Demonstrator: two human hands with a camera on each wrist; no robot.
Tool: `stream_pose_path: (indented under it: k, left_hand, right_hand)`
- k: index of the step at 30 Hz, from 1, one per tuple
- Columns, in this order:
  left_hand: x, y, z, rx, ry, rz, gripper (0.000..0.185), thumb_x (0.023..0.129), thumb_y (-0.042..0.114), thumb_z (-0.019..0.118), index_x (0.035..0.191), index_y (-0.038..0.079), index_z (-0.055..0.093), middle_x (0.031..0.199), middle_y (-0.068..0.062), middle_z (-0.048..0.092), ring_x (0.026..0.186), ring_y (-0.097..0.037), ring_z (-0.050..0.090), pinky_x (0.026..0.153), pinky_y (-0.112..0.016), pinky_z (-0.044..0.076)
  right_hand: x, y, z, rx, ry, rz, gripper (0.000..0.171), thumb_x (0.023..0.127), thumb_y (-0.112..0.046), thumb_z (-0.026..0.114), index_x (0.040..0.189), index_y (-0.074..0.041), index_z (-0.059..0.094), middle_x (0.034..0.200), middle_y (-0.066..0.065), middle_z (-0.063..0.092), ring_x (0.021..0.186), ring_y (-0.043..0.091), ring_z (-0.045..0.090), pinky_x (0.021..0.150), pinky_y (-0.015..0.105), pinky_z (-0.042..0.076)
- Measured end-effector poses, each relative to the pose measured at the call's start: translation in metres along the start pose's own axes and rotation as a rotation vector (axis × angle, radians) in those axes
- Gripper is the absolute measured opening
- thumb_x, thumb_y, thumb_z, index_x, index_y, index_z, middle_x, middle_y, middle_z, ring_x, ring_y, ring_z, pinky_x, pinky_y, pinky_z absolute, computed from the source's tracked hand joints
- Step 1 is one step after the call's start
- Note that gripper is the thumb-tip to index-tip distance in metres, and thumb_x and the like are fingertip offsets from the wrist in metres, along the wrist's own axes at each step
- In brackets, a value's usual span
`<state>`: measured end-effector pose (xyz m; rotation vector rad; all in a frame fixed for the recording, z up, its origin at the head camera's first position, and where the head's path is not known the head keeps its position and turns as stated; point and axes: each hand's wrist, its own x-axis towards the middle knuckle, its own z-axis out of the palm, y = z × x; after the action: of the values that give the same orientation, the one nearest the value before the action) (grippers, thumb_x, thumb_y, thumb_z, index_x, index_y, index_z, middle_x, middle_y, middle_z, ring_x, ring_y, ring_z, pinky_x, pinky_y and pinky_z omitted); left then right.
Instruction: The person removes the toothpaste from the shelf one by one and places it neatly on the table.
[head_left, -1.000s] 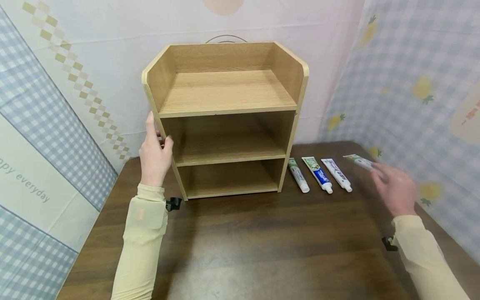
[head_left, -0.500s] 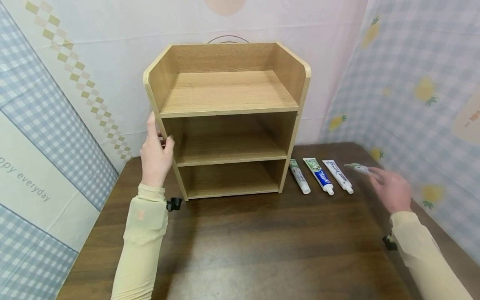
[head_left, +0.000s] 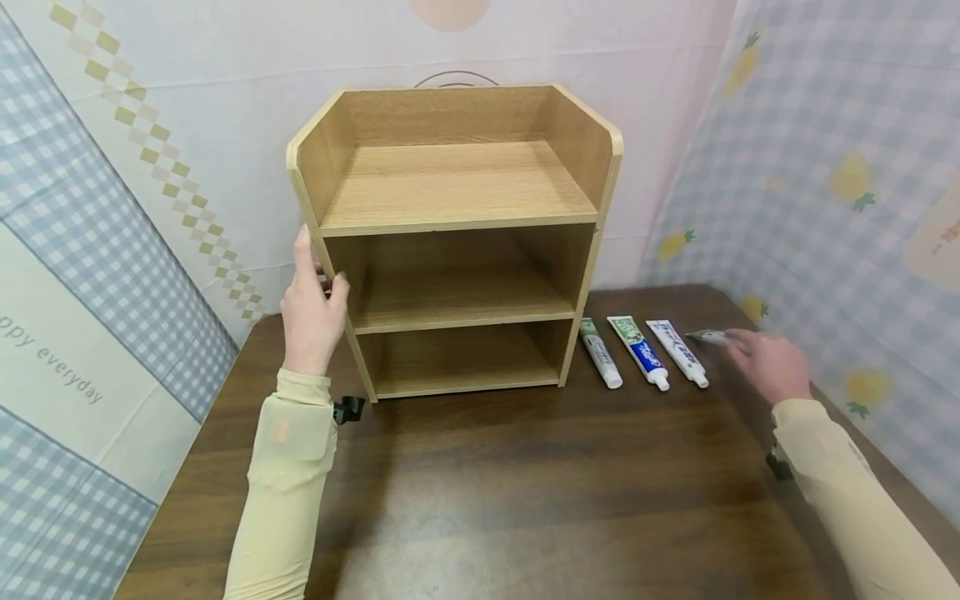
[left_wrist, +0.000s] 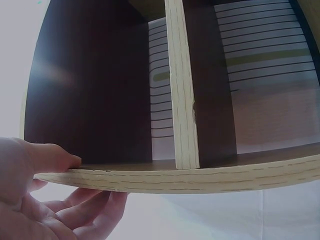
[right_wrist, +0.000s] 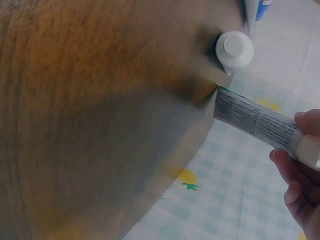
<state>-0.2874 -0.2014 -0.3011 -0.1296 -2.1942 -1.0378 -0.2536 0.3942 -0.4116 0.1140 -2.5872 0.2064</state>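
Observation:
A three-tier wooden shelf unit [head_left: 450, 183] stands at the back of the dark wooden table [head_left: 525, 483]. My left hand [head_left: 318, 279] grips its left side panel, thumb on the front edge and fingers on the outside; the left wrist view shows the panel edge [left_wrist: 200, 177] between thumb and fingers [left_wrist: 90, 202]. My right hand [head_left: 765, 362] holds a green-and-white toothpaste tube [head_left: 708, 337] just right of three tubes lying in a row [head_left: 637, 352]. In the right wrist view the fingers [right_wrist: 300, 175] curl around the tube [right_wrist: 255, 120], its flat end near the table edge.
The three lying tubes [head_left: 600, 352] [head_left: 678, 352] sit beside the shelf's right foot, caps toward me; one white cap [right_wrist: 234, 49] shows in the right wrist view. Patterned cloth walls close in behind and on both sides. Bare tabletop stretches in front of the shelf.
My right hand has drifted left and lower with the tube, bringing it close beside the row. The left hand has stayed on the shelf's side panel.

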Motion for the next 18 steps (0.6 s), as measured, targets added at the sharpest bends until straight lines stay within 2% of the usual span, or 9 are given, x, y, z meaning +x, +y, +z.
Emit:
stream_pose_path:
  k: [8,11,14,18]
  left_hand:
    - [0.0,0.002,-0.001,0.006,0.007,0.009,0.067,0.089,0.01,0.049,0.15,0.028,0.026,0.1,-0.023,0.065,0.09,-0.04,0.064,0.077,-0.056,0.047]
    - [0.0,0.001,0.0,0.005,0.008,0.012,0.068,0.089,0.01,0.05,0.15,0.028,0.026,0.1,-0.023,0.065,0.089,-0.04,0.065,0.077,-0.056,0.047]
    - [0.0,0.0,0.0,0.002,0.006,0.011,0.067,0.089,0.009,0.05,0.149,0.028,0.026,0.1,-0.024,0.064,0.09,-0.041,0.064,0.077,-0.057,0.047]
    - [0.001,-0.001,0.0,0.003,0.0,0.012,0.067,0.09,0.01,0.05,0.15,0.028,0.025,0.1,-0.024,0.063,0.09,-0.041,0.064,0.078,-0.057,0.047]
  right_hand:
    - [0.005,0.012,0.007,-0.012,-0.091,0.032,0.028,0.091,-0.017,0.061,0.111,0.002,0.068,0.08,0.031,0.068,0.039,0.019,0.043,0.036,0.034,0.032]
    - [0.007,0.015,0.008,0.003,-0.155,0.048,0.03,0.092,-0.017,0.058,0.112,0.003,0.068,0.085,0.031,0.068,0.038,0.018,0.041,0.035,0.034,0.032]
    - [0.008,0.018,0.01,0.003,-0.241,0.059,0.033,0.091,-0.018,0.057,0.113,0.004,0.067,0.083,0.029,0.069,0.04,0.017,0.041,0.036,0.035,0.033]
    - [0.008,0.023,0.011,-0.002,-0.348,0.069,0.036,0.089,-0.019,0.058,0.115,0.004,0.066,0.084,0.029,0.069,0.045,0.018,0.048,0.04,0.037,0.038]
